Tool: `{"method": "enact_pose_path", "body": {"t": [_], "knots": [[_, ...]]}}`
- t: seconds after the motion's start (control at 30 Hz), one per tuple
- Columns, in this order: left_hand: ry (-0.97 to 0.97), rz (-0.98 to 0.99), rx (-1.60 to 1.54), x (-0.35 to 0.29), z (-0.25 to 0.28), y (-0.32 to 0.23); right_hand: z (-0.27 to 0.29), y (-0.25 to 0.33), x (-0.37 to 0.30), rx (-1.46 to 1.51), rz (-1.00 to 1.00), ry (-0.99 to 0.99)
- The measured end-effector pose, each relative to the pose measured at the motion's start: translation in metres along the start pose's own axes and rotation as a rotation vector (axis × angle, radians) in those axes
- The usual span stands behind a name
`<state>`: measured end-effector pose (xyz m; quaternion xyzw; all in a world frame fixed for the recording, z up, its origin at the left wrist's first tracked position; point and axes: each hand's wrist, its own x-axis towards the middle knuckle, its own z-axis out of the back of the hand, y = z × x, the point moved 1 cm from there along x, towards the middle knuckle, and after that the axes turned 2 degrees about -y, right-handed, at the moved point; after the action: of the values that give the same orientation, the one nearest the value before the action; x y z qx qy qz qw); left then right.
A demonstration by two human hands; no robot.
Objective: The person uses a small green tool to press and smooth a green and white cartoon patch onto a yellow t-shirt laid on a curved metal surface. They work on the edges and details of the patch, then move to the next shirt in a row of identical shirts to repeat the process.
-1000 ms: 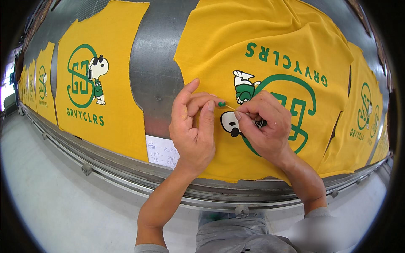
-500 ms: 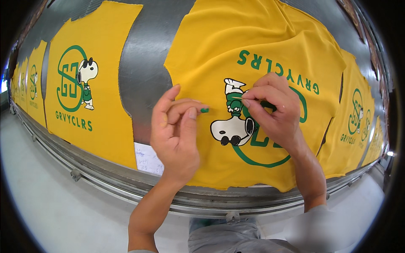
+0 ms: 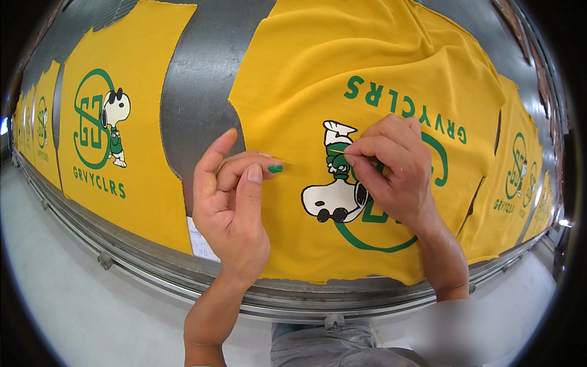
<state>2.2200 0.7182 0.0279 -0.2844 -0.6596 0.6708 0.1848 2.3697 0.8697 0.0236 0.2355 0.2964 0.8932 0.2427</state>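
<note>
A yellow cut fabric panel (image 3: 293, 79) lies before me, wrinkled toward its far side. Its print, a cartoon dog (image 3: 324, 199) in a green top with a green ring emblem and lettering, faces upside down to me. My right hand (image 3: 394, 165) pinches a thin, pale toothpick-like stick (image 3: 340, 151) between thumb and forefinger; its tip is at the dog's green top. Left of the print, my left hand (image 3: 232, 208) hovers palm up, index finger raised and the others partly curled. A dab of green paint (image 3: 276, 167) sits on one of its fingertips.
A similar yellow panel (image 3: 143, 122) lies to the left on the dark table (image 3: 199, 73), and others (image 3: 513, 153) continue to the right. A paper with handwriting (image 3: 202, 244) lies near my left wrist. A metal rail (image 3: 153, 275) runs along the table's near edge.
My left hand has drawn a little left, away from the print. The stick stays pinched in my right hand at the green top. The view has shifted slightly.
</note>
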Motion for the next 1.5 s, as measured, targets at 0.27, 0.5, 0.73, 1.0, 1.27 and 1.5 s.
{"method": "enact_pose_path", "body": {"t": [0.27, 0.5, 0.73, 1.0, 1.27, 1.5], "knots": [[0.005, 0.014, -0.007, 0.0011, 0.0001, -0.0009, 0.0008, 0.0011, 0.0004, -0.021, 0.016, 0.003], [0.016, 0.011, 0.013, 0.0017, 0.0014, 0.0004, -0.0005, 0.0006, 0.0014, -0.020, 0.016, 0.004], [0.032, 0.022, -0.005, 0.0009, 0.0016, -0.0001, -0.0003, 0.0011, 0.0015, -0.027, 0.025, 0.010], [0.039, 0.009, -0.006, 0.0005, 0.0016, 0.0009, 0.0000, 0.0001, 0.0016, -0.032, 0.034, 0.026], [0.051, -0.002, -0.007, 0.0003, 0.0030, 0.0014, -0.0002, 0.0001, 0.0020, -0.029, 0.029, 0.023], [0.048, -0.004, 0.027, 0.0000, 0.0011, -0.0001, -0.0012, -0.0003, 0.0013, -0.014, 0.012, 0.014]]}}
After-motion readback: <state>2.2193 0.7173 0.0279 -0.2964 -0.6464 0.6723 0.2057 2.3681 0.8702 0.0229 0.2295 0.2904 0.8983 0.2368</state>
